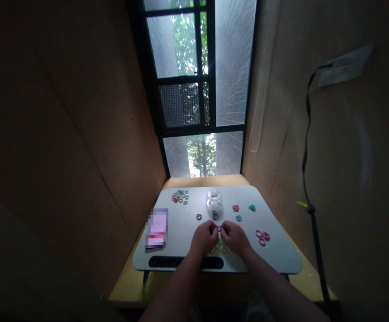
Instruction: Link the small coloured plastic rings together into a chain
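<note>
My left hand [205,237] and my right hand [235,237] meet over the middle of a white lap table [181,237]. Between their pinched fingertips is a small purple ring [219,229]. Yellow rings [224,251] lie just below the hands, partly hidden by them. A clear glass jar [214,203] stands beyond my fingers, with dark purple rings [215,215] at its near side. One dark ring [198,217] lies left of the jar. To the right are red rings [236,208], blue rings [239,218], green rings [252,207] and pinkish-red rings [262,238].
A mixed pile of coloured rings [178,196] sits at the table's back left. A phone with a blurred screen [157,228] lies at the left edge. Near the front edge is a black slot [167,262]. A black cable [305,156] hangs at the right wall.
</note>
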`<state>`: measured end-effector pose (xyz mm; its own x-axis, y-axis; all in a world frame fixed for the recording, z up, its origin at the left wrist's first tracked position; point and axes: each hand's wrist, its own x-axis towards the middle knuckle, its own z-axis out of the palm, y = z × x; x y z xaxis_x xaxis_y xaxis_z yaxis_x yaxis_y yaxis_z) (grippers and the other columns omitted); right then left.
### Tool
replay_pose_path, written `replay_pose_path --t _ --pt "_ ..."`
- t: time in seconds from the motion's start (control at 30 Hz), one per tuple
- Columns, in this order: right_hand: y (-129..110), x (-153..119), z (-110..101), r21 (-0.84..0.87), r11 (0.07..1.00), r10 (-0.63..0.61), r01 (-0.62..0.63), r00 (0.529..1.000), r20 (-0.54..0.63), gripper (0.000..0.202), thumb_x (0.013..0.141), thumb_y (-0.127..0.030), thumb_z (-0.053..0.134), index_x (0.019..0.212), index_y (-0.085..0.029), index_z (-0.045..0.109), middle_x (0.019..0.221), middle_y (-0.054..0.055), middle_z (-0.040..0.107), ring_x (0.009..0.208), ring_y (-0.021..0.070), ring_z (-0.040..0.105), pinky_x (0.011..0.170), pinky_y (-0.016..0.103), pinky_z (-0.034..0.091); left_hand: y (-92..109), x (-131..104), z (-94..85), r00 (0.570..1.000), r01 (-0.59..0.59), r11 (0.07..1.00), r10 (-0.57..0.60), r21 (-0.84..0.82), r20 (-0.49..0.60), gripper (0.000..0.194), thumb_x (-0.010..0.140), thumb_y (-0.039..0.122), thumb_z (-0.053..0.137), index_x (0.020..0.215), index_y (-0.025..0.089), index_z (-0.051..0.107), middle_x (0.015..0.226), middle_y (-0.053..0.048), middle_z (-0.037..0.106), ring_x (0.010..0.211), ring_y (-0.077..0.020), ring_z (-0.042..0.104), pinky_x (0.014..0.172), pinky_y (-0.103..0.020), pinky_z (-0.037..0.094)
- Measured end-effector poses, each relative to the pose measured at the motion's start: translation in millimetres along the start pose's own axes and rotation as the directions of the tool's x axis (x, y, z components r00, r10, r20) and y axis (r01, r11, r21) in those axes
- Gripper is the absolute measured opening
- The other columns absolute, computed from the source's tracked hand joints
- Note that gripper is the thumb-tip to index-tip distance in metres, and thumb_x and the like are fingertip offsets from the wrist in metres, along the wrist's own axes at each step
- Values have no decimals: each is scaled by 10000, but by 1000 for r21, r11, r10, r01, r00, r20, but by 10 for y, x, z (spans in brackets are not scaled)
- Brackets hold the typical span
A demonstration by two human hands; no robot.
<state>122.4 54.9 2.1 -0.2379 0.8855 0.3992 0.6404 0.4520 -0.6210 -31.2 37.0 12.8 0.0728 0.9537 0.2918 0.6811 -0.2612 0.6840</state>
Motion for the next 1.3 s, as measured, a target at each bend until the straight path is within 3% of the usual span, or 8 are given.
replay_pose_path --t 1.3 --pt "-17 -14 -13 -2 1000 -4 4 1000 0 190 833 -245 473 650 -201 495 623 -11 548 596 131 496 578 236 322 -26 -5 9 1000 -11 1000 11 17 -8 114 831 248 530 780 183 609 713 4 613 642 -118 513 607 -234 345"
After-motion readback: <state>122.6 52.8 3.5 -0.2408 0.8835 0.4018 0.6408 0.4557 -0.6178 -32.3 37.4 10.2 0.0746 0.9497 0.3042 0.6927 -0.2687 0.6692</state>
